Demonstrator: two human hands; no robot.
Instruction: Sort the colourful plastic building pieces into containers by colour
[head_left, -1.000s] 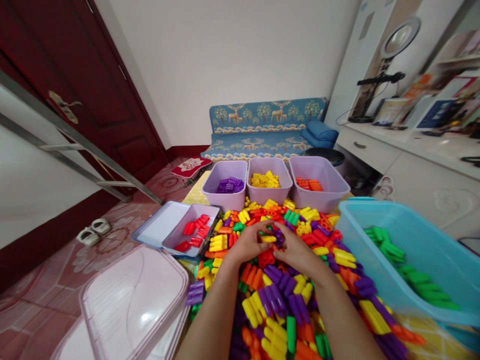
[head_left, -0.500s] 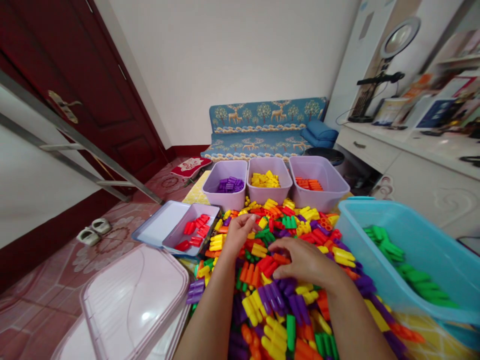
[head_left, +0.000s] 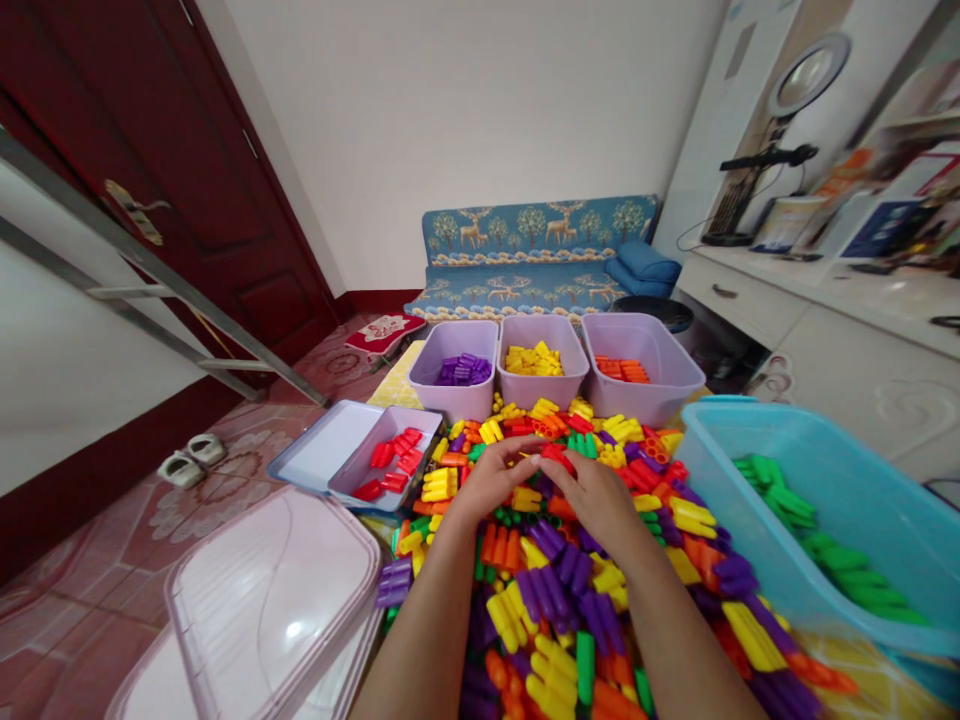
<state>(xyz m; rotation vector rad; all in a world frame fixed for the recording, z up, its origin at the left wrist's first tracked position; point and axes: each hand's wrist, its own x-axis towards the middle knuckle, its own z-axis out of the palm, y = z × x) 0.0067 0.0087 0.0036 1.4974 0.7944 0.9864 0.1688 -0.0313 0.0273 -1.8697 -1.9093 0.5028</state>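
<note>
Above a heap of coloured plastic finger-shaped blocks, my two hands meet with their fingertips close together. In my right hand, a red block shows between thumb and fingers. My left hand is curled in from the other side, its fingertips at the red block; whatever it holds, if anything, is hidden. Yellow, purple, orange, green and red blocks lie all around below both hands, most joined in short rows.
Behind the heap stand lilac bins with purple blocks, yellow blocks and orange blocks. Left is a lilac tray of red blocks, beside pale lids. A turquoise bin with green blocks stands right.
My hands have come together over the heap. My right hand has moved up and left, and a red block now shows in its fingers.
</note>
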